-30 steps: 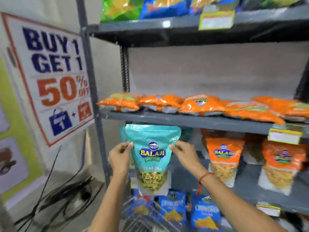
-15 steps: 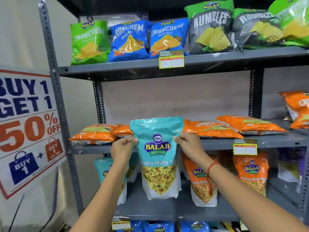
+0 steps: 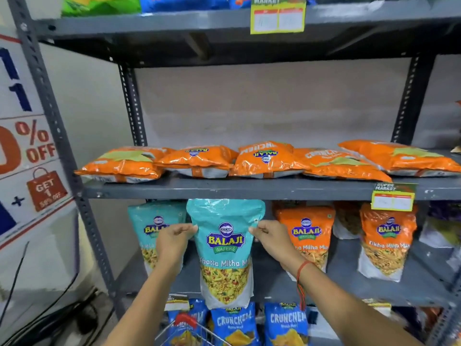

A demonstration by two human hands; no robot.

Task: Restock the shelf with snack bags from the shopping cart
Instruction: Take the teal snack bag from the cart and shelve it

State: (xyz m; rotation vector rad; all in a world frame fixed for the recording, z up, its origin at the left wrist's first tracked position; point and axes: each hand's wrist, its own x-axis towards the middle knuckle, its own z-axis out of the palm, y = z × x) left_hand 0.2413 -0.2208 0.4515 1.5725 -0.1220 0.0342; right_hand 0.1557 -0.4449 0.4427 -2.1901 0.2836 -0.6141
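Teal bag point(image 3: 225, 248): upright between left hand point(image 3: 174, 239) and right hand point(image 3: 270, 239), each pinching a top side, before the middle shelf point(image 3: 249, 189) front edge, lower than before. Shelved: one teal, two orange pouches; five orange bags above. Cart point(image 3: 189, 330) below.

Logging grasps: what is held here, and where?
Both hands, left and right, pinch the upright teal plastic Balaji snack pouch by its side edges near the top.

We see a teal Balaji Khatta Mitha pouch point(image 3: 225, 248) upright before the grey shelf point(image 3: 224, 189). Its clear lower window shows yellow mix. The shopping cart point(image 3: 192, 332) sits just below it.
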